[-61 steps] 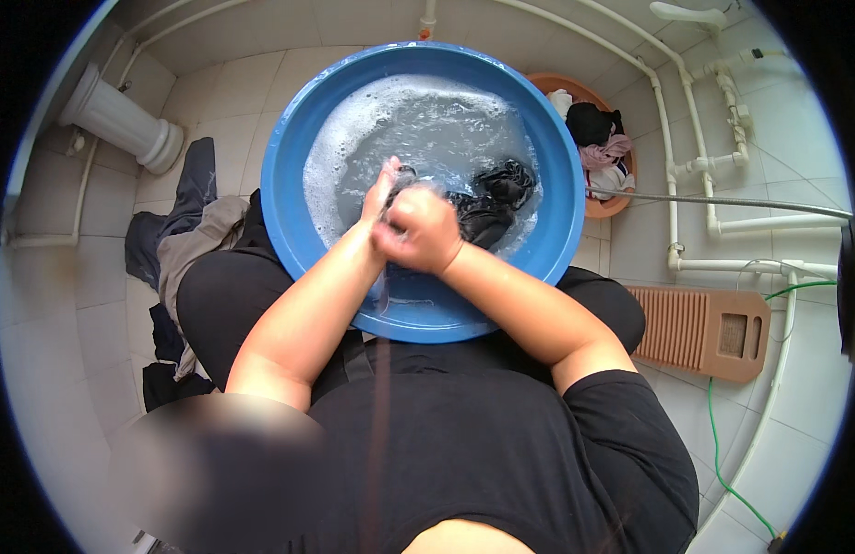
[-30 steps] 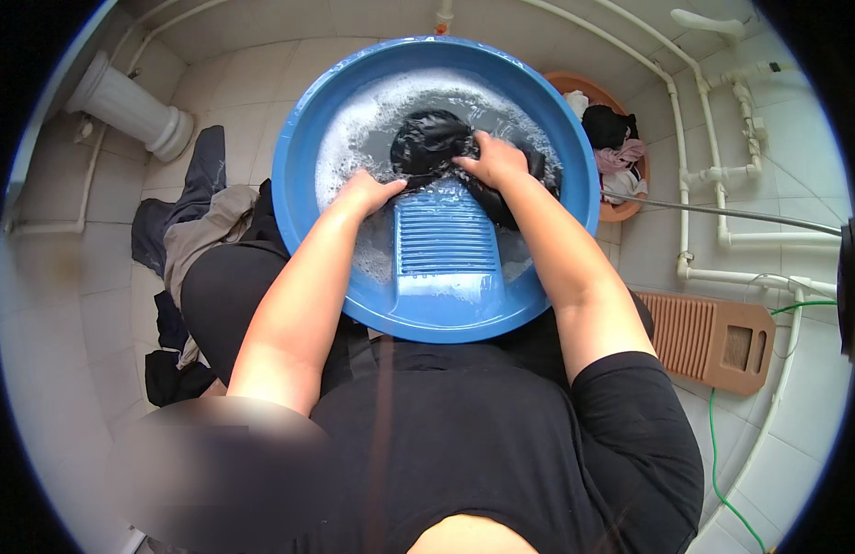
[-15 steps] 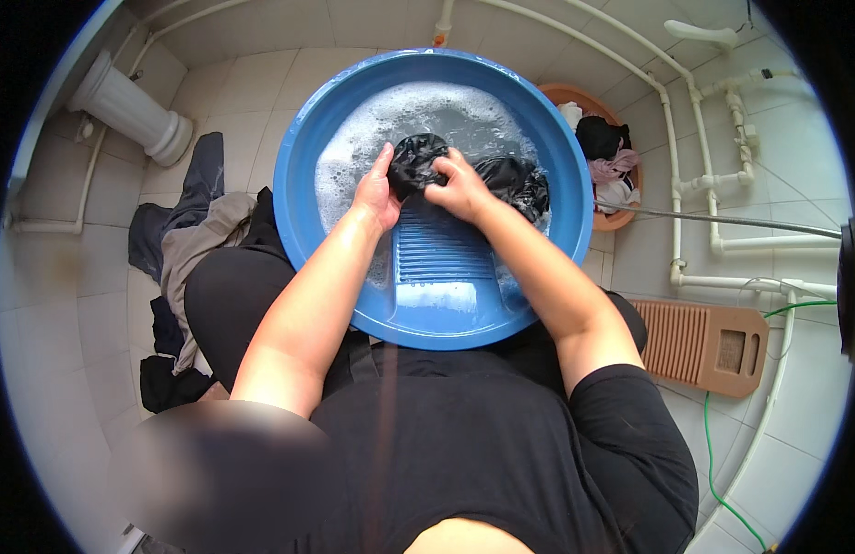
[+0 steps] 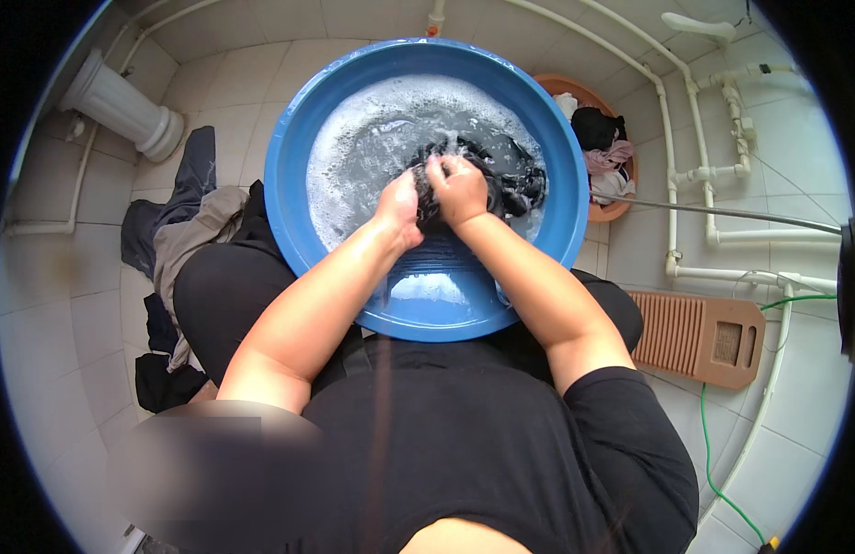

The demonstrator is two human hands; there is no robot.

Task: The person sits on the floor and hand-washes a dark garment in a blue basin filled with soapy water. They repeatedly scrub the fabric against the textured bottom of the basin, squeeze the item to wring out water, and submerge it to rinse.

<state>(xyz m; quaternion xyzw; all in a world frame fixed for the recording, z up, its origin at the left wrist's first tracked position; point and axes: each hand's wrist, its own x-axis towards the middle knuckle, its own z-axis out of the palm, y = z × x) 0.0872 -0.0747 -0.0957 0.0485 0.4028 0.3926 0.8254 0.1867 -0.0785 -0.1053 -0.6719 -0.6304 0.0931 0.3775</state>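
Note:
A large blue basin (image 4: 293,217) holds soapy water (image 4: 367,125) with white foam. In the water, just beyond the basin's ridged washboard part (image 4: 434,263), lies a wet black garment (image 4: 512,175). My left hand (image 4: 401,205) grips the bunched cloth from its left side. My right hand (image 4: 462,189) closes on the same cloth from the right, its fingers curled. The two hands almost meet, and the cloth between them is partly hidden. What kind of garment it is cannot be made out.
An orange-brown basin (image 4: 630,198) of clothes stands at the back right. A brown washboard (image 4: 699,339) lies on the right, near a green hose (image 4: 709,452) and white pipes (image 4: 672,175). Grey, beige and black clothes (image 4: 183,222) lie on the floor to the left.
Both hands have lowered the bunched black cloth toward the water and come closer together. The water is more stirred around the cloth. The whole view has shifted slightly.

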